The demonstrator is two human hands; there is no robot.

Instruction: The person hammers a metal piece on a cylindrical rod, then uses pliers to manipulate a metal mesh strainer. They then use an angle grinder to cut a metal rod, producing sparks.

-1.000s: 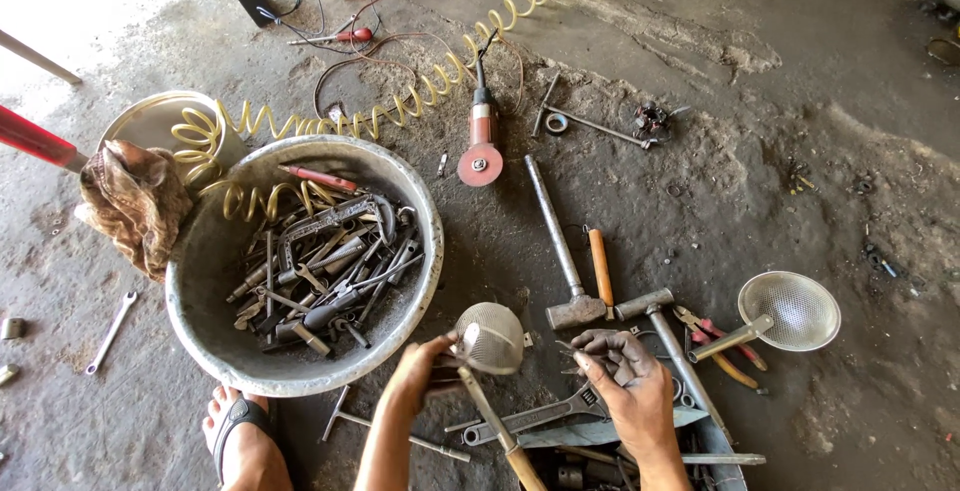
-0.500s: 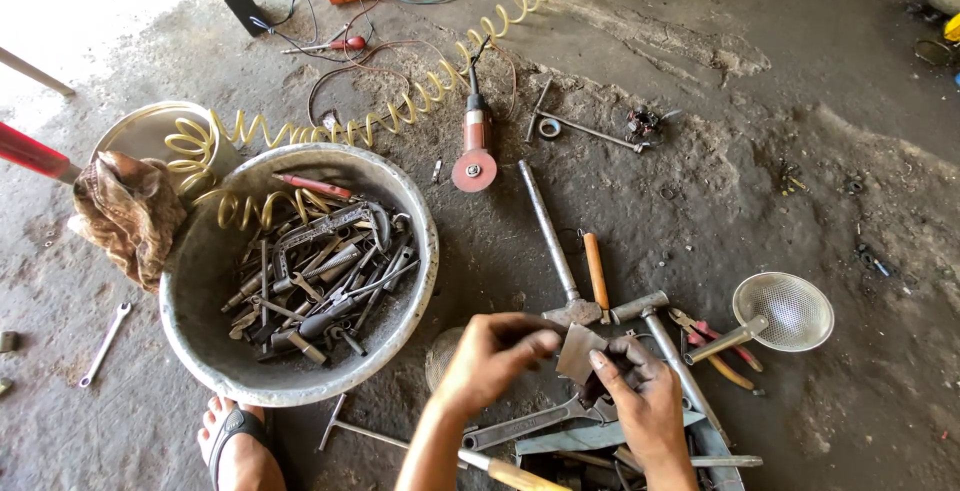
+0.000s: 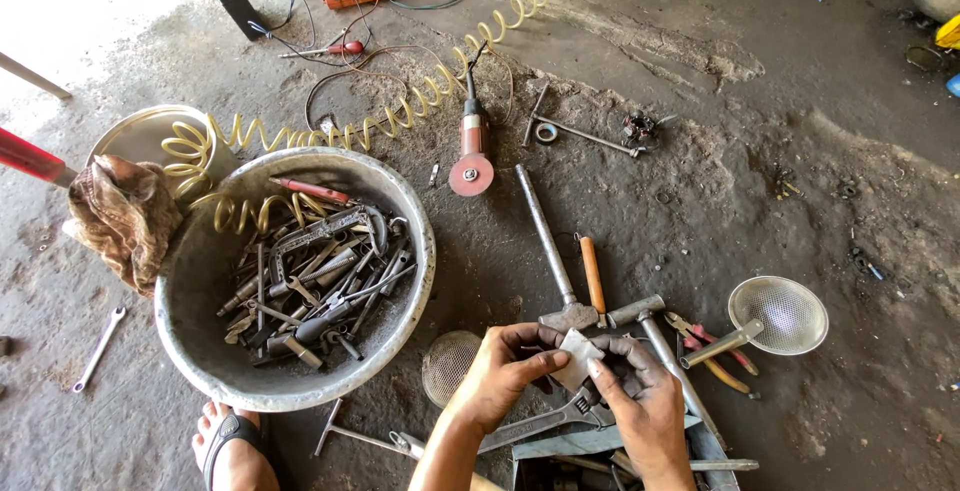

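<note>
Low in the head view, my left hand and my right hand meet over the dirt floor. Both pinch a small pale grey flat piece between their fingertips. Just left of my left hand a small round mesh strainer lies on the ground. Under my hands lie an adjustable wrench and a flat metal bar. A hammer with a metal handle and another hammer head lie right above my hands.
A big grey basin full of wrenches and tools sits at left, my sandalled foot below it. A rag, yellow coiled hose, angle grinder, second strainer, pliers and a loose spanner surround it.
My left hand has put the small strainer down on the ground at left and come over to my right hand; both now hold the small grey piece.
</note>
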